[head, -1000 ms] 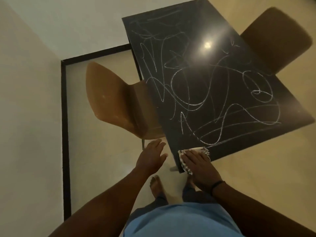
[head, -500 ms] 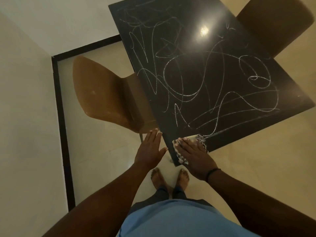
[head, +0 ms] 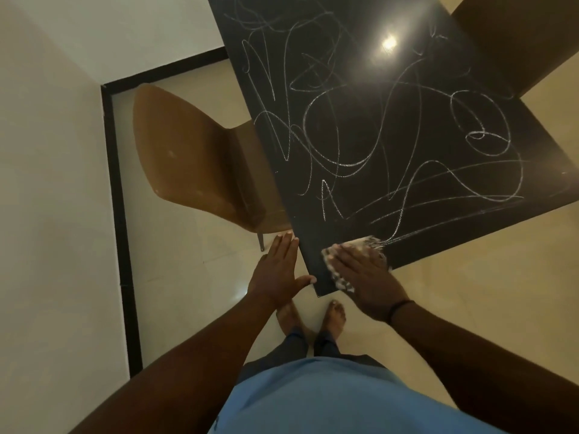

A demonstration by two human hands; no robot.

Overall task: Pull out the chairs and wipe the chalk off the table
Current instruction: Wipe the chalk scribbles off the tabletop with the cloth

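Currently the black counter point(head: 391, 126) carries white chalk scribbles point(head: 344, 145) throughout. Right hand point(head: 366, 277) presses a cloth point(head: 336, 277) flat at its corner; left hand point(head: 279, 274) is spread, fingers straight.

Table point(head: 407, 126): ahead of the person, its near corner pointing at the feet point(head: 313, 314). Chalk lines point(head: 391, 170): on the tabletop, across most of it. Cloth point(head: 341, 278): on the near corner, under the right hand point(head: 366, 277), which lies flat on it. Left hand point(head: 279, 274): left of that corner, fingers straight along the table's left edge. 2 chairs: left chair point(head: 194, 158) at the table's left side, seat partly under the top, wall point(head: 47, 183) further left; right chair point(head: 513, 36) at the far right side, partly behind the tabletop.
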